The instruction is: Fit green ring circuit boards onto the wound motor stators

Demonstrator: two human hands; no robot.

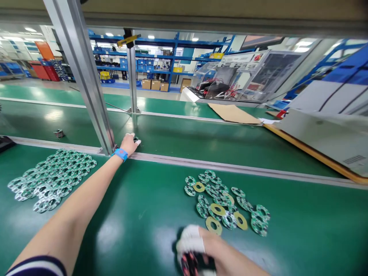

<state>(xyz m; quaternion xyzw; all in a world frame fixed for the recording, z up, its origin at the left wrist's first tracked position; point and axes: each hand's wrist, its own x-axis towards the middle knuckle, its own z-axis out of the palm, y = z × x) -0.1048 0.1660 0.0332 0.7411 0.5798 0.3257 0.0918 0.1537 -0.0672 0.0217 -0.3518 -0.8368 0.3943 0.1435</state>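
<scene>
Here, left hand (129, 144), blue wristband (118, 154), blurred mark (122, 152)

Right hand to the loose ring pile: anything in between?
Nothing visible. The loose ring pile lies just beyond the right hand on the green surface. The hand itself is occupied, though: it holds a blurred red-and-black item.

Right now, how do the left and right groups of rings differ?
The left group lies in tight, overlapping rows; the right group is scattered. The right group includes plain yellow rings; the left group shows none. Both lie on the green worktop.
</scene>
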